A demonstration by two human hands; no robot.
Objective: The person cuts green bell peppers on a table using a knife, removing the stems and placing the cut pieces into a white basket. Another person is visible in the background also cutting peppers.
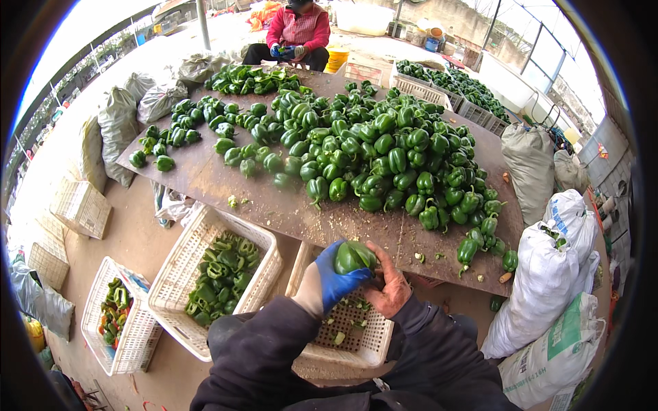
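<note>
A whole green bell pepper [353, 258] is held between my hands, just in front of the table edge. My left hand [334, 280], in a blue-coated glove, wraps it from the left and below. Bare fingers of my right hand [390, 285] press on its right side; whether a small tool sits in that curled palm is hidden. Below my hands stands a cream plastic crate [354, 357] with green and pale pepper scraps [339, 337] on its perforated bottom. A large heap of green bell peppers [380, 149] covers much of the brown table [205, 180].
Left of my legs, a crate [175, 287] holds cut green peppers [221, 282]; a smaller crate [115, 354] holds mixed red and green pieces. Full white sacks [534, 287] stand close on the right. Across the table sits a co-worker [299, 31], near stacked pepper crates [473, 110].
</note>
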